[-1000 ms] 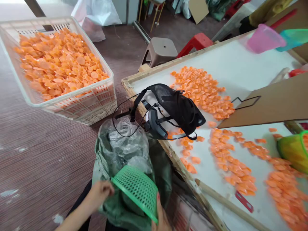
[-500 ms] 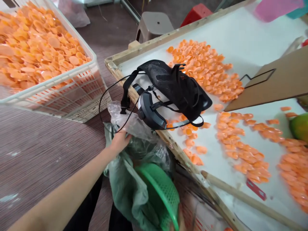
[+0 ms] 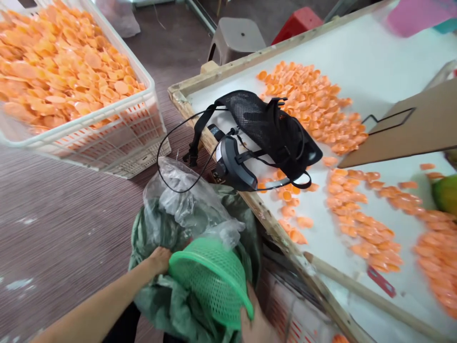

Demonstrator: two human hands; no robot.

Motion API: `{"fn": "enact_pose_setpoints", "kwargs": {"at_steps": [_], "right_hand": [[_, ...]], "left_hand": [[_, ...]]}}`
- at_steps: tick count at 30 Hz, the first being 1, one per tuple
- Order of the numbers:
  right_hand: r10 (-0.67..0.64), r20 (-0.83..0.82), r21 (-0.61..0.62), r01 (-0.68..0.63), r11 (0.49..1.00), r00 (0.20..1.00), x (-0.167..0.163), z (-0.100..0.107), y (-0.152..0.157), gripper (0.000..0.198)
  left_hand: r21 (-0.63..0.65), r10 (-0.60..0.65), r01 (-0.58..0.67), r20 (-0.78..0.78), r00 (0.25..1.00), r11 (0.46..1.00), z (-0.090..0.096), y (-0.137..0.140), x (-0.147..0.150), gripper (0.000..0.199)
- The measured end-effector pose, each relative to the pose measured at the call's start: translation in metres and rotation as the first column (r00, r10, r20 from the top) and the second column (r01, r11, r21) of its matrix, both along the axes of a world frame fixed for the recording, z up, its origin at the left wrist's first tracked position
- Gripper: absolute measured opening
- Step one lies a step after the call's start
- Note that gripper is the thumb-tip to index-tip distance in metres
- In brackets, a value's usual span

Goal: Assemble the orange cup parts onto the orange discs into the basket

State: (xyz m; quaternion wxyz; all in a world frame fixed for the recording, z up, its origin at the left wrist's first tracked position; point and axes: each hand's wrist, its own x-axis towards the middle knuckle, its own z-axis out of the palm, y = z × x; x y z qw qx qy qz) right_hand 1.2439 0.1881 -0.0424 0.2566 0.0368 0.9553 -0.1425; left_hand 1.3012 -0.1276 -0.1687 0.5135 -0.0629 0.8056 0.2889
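Observation:
A green plastic mesh basket is tipped over the mouth of a green woven sack, which has a clear plastic liner. My right hand grips the basket's rim at the lower right, thumb on the near side. At the opposite side of the rim is my left hand, closed at the basket's left edge, its fingertips partly hidden. What lies inside the sack under the basket cannot be seen.
A white crate full of orange plastic pieces stands left. On the wood-framed table lie a black strapped headset, heaps of orange pieces, cardboard and a wooden stick. Behind are a grey stool and a red stool.
My left hand has moved from the plastic liner down to the basket's left side. The basket has risen and tipped over the sack mouth, with my right hand on its rim.

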Motion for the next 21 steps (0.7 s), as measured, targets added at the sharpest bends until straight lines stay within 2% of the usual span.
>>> {"fn": "enact_pose_setpoints", "kwargs": {"at_steps": [3,5,7,9,11,13,14,16,17,19,21], "right_hand": [[0.05,-0.01,0.106,-0.049,0.993,0.999,-0.045,-0.014,-0.027,0.054],[0.068,-0.113,0.253,-0.037,0.967,0.991,-0.07,-0.014,-0.037,0.054],[0.085,-0.248,0.318,-0.002,0.948,0.965,-0.078,-0.008,-0.039,0.055],[0.11,-0.346,0.271,-0.013,0.963,0.932,-0.067,0.0,-0.039,0.056],[0.166,-0.374,0.181,-0.104,0.978,0.912,-0.048,0.002,-0.043,0.058],[0.283,-0.343,0.097,-0.266,0.959,0.896,-0.037,-0.007,-0.055,0.062],[0.36,-0.313,0.068,-0.357,0.931,0.879,-0.039,-0.015,-0.063,0.065],[0.51,-0.244,0.057,-0.513,0.857,0.825,-0.061,-0.037,-0.078,0.071],[0.566,-0.219,0.075,-0.564,0.822,0.795,-0.079,-0.049,-0.084,0.072],[0.62,-0.233,0.137,-0.606,0.783,0.749,-0.123,-0.069,-0.087,0.073],[0.643,-0.313,0.183,-0.62,0.763,0.699,-0.157,-0.081,-0.079,0.072]], "left_hand": [[0.054,-0.037,0.036,0.015,0.999,0.998,0.029,-0.015,0.048,0.003],[0.088,-0.047,0.048,-0.007,0.999,0.995,0.05,-0.017,0.073,0.011],[0.087,-0.035,0.038,-0.041,0.999,0.995,0.071,-0.016,0.082,0.021],[0.068,0.005,0.002,-0.097,0.995,0.998,0.091,-0.015,0.072,0.027],[0.092,0.071,-0.053,-0.205,0.976,0.994,0.113,-0.015,0.049,0.028],[0.231,0.158,-0.088,-0.305,0.939,0.969,0.135,-0.013,0.025,0.032],[0.324,0.207,-0.1,-0.315,0.926,0.941,0.143,-0.012,0.017,0.034],[0.479,0.291,-0.14,-0.258,0.921,0.866,0.154,-0.011,0.015,0.036],[0.515,0.323,-0.173,-0.217,0.921,0.84,0.156,-0.013,0.021,0.036],[0.492,0.388,-0.258,-0.182,0.904,0.832,0.152,-0.022,0.046,0.038],[0.403,0.454,-0.343,-0.223,0.862,0.849,0.143,-0.036,0.079,0.037]]}}
